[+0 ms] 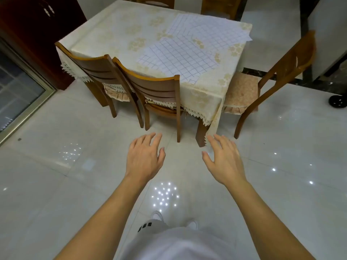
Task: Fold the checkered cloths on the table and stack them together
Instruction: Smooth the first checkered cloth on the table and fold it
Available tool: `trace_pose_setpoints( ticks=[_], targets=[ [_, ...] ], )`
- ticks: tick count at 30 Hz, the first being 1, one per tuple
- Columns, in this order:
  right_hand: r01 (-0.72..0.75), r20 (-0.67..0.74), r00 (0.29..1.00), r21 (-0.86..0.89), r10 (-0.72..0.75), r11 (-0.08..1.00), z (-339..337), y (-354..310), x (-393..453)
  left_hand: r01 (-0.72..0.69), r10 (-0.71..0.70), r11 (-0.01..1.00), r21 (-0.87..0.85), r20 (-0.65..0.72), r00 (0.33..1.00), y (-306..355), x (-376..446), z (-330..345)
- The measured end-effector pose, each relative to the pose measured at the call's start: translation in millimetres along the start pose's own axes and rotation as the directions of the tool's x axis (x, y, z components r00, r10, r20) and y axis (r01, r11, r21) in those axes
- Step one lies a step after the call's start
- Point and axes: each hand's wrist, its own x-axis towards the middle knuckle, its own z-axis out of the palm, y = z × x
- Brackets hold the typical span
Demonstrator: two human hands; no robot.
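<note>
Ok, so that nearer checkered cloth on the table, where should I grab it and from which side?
Take the nearer checkered cloth by its corner beside the chair back, coming from the table's near right corner. It lies flat and turned diagonally, so that corner points toward you and looks easiest to pinch. Both the left hand and right hand are open, holding nothing.

Person, head-camera view. Left hand (143,158) and right hand (224,160) bare; no rings, watch or gloves visible. Forearms (105,212) bare to frame edge, no sleeves in view. Light grey-white garment (180,243) covers torso and legs; row of small black squares (144,226) printed on it. White shoes (156,215), toes visible.
</note>
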Motion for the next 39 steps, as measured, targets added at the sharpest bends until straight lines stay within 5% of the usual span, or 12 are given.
trace_pose_setpoints(
  ticks=[15, 39],
  targets=[
    [0.012, 0.024, 1.0, 0.052, -0.014, 0.999, 12, 12, 76, 0.059, -0.058, 0.998, -0.014, 0.034, 0.998, 7, 72, 17],
    [-0.12, 0.016, 0.993, 0.015, 0.119, 0.993, 32, -35, 353, -0.104, 0.11, 0.985, -0.137, 0.039, 0.993, -89, 366, 45]
  ],
)
